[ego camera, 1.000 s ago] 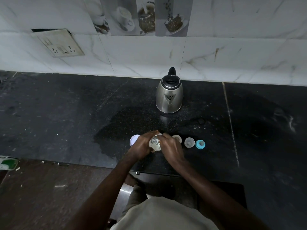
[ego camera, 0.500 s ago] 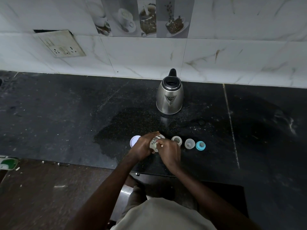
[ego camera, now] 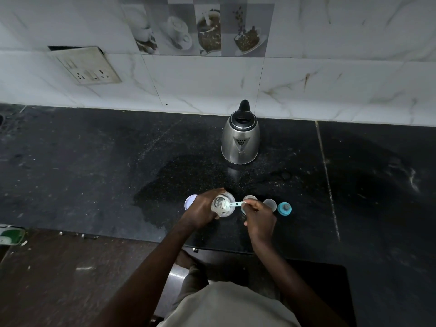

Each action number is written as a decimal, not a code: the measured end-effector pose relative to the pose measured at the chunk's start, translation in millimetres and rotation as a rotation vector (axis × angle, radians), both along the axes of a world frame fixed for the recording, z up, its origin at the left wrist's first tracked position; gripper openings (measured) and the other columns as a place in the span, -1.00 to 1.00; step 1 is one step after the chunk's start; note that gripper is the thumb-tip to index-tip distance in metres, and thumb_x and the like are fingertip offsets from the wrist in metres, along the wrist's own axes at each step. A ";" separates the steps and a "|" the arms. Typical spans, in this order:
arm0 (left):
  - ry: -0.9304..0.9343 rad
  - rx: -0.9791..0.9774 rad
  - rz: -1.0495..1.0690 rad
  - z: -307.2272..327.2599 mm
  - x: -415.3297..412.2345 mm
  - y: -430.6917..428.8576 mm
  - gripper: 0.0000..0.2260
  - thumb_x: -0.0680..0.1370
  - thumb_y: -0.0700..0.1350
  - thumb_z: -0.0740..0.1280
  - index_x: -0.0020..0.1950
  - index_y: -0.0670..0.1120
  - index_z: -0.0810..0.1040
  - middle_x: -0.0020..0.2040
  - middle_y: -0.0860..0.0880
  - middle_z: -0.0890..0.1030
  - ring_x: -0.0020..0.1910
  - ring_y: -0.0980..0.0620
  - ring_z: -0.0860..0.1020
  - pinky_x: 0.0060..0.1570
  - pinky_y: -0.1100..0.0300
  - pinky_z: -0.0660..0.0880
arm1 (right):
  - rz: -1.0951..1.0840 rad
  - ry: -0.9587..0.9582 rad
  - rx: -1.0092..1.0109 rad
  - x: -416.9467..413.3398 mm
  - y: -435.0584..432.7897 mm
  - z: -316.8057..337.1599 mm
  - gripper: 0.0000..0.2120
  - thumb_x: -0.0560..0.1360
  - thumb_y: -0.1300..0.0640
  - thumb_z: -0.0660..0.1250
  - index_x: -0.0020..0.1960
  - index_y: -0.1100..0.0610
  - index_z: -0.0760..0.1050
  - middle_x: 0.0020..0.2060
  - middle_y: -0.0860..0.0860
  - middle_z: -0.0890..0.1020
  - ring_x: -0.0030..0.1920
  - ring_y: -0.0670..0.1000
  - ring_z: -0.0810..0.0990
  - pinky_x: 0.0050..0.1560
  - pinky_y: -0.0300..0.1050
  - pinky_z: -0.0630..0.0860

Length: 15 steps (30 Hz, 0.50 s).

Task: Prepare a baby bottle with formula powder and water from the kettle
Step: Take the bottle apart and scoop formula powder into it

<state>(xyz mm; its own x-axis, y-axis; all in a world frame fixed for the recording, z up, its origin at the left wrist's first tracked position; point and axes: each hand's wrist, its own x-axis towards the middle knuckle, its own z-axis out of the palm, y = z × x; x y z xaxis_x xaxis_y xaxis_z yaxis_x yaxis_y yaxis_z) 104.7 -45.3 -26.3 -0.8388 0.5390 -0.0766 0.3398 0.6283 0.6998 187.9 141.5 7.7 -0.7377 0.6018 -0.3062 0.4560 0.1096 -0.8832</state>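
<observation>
My left hand [ego camera: 203,210] grips an open clear formula jar [ego camera: 223,206] with white powder inside, near the counter's front edge. My right hand [ego camera: 259,218] pinches the handle of a small light-blue scoop [ego camera: 232,204] whose bowl, heaped with powder, sits over the jar's mouth. The open baby bottle [ego camera: 249,198] stands just right of the jar, partly hidden by my right hand. A steel kettle [ego camera: 240,140] with a black lid stands farther back near the wall.
A white lid [ego camera: 190,201] lies left of the jar. A clear cap [ego camera: 270,204] and a blue teat ring [ego camera: 284,208] stand right of the bottle. A wet patch [ego camera: 179,182] spreads over the black counter [ego camera: 94,161]. The wall socket [ego camera: 86,66] is at back left.
My right hand has drawn back to the right from the jar's mouth, and the scoop with powder now shows over the jar. My left hand still holds the jar.
</observation>
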 end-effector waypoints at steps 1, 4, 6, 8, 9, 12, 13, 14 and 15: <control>0.001 0.002 0.002 1.6 0.0 0.1 -0.26 0.33 -0.27 0.64 0.51 -0.16 0.52 0.46 -0.09 0.58 0.44 -0.02 0.54 0.40 0.31 0.37 | 0.001 0.000 -0.007 0.5 0.3 -0.5 -0.91 0.53 0.16 0.50 -0.01 -0.01 0.72 -0.19 -0.10 0.73 -0.28 -0.08 0.70 -0.43 -0.23 0.61; -0.009 0.007 0.004 6.6 -0.1 1.1 -0.30 0.35 -0.26 0.63 0.49 -0.19 0.54 0.43 -0.12 0.60 0.42 -0.04 0.56 0.40 0.28 0.41 | 0.067 0.049 0.076 2.3 -1.1 -2.0 -0.88 0.53 0.16 0.50 -0.03 -0.05 0.71 -0.18 -0.14 0.73 -0.21 -0.08 0.72 -0.32 -0.13 0.67; -0.015 0.001 -0.005 8.6 -1.0 0.9 -0.31 0.35 -0.27 0.64 0.47 -0.21 0.55 0.42 -0.15 0.61 0.42 -0.05 0.56 0.39 0.38 0.36 | 0.195 0.137 0.280 3.8 -2.6 -5.9 -0.89 0.52 0.17 0.50 0.02 0.01 0.73 -0.12 -0.15 0.74 -0.14 -0.13 0.71 -0.17 -0.12 0.68; -0.016 -0.013 -0.002 10.8 -1.2 1.3 -0.29 0.33 -0.28 0.64 0.47 -0.22 0.55 0.42 -0.16 0.60 0.41 -0.06 0.56 0.37 0.45 0.30 | 0.261 0.189 0.425 3.3 -2.6 -8.1 -0.87 0.51 0.20 0.51 0.04 0.06 0.73 -0.07 -0.11 0.75 -0.09 -0.16 0.70 -0.08 -0.18 0.66; -0.020 -0.019 0.001 12.1 -1.3 1.1 -0.28 0.32 -0.28 0.64 0.47 -0.22 0.55 0.42 -0.16 0.60 0.41 -0.07 0.56 0.37 0.41 0.31 | 0.265 0.194 0.437 2.6 -2.6 -8.1 -0.87 0.51 0.21 0.51 0.04 0.06 0.72 -0.06 -0.09 0.76 -0.09 -0.16 0.70 -0.07 -0.18 0.65; -0.019 -0.019 0.008 13.1 -1.3 0.4 -0.28 0.34 -0.26 0.64 0.48 -0.22 0.54 0.42 -0.16 0.61 0.42 -0.09 0.56 0.40 0.25 0.39 | 0.271 0.210 0.498 4.2 -1.5 -7.0 -0.86 0.52 0.20 0.50 0.06 0.07 0.72 -0.04 -0.07 0.76 -0.07 -0.11 0.71 -0.10 -0.11 0.66; -0.023 -0.017 0.008 14.6 -1.0 0.3 -0.28 0.34 -0.25 0.64 0.49 -0.21 0.54 0.42 -0.15 0.61 0.42 -0.09 0.56 0.41 0.21 0.42 | 0.284 0.224 0.536 5.1 -1.6 -6.6 -0.86 0.52 0.20 0.50 0.07 0.07 0.72 -0.03 -0.05 0.75 -0.07 -0.09 0.72 -0.11 -0.10 0.66; -0.035 -0.016 0.014 15.5 -0.6 0.2 -0.28 0.34 -0.25 0.64 0.49 -0.21 0.54 0.42 -0.15 0.61 0.42 -0.08 0.56 0.41 0.21 0.42 | 0.292 0.237 0.559 5.5 -1.4 -6.3 -0.86 0.52 0.20 0.50 0.07 0.08 0.72 -0.03 -0.05 0.75 -0.07 -0.09 0.72 -0.12 -0.11 0.66; -0.050 -0.017 0.025 16.6 -0.2 0.2 -0.27 0.33 -0.27 0.64 0.49 -0.21 0.53 0.42 -0.14 0.61 0.42 -0.07 0.56 0.41 0.28 0.39 | 0.293 0.247 0.563 5.2 -0.8 -6.3 -0.86 0.52 0.20 0.50 0.07 0.08 0.72 -0.04 -0.04 0.75 -0.07 -0.09 0.71 -0.12 -0.13 0.65</control>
